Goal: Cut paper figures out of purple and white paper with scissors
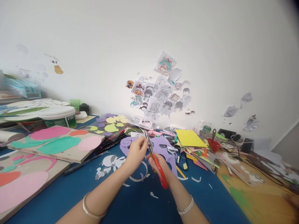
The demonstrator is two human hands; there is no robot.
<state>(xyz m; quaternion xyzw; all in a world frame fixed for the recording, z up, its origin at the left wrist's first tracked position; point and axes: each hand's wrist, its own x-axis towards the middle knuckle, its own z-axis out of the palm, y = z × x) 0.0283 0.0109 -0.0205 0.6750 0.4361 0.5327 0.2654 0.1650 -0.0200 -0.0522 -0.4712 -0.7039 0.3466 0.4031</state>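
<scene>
My right hand (161, 166) grips red-handled scissors (157, 165), their blades pointing up and away toward the wall. My left hand (136, 150) is closed in a pinch just left of the blades, holding a small piece of paper that I cannot make out clearly. Both hands hover over a purple paper sheet (163, 147) with cut-out holes, lying on the blue table (130, 202). A clear tape roll (140, 175) lies under my wrists. Each wrist wears a silver bangle.
Boards with pink and green paper shapes (56, 141) lie at the left, beside a white tub (59, 115). A stack of coloured paper with a yellow sheet (189, 137) sits at the right, near a red bowl (213, 144). Cartoon cut-outs (161, 96) stick to the wall. Pens and scraps litter the table.
</scene>
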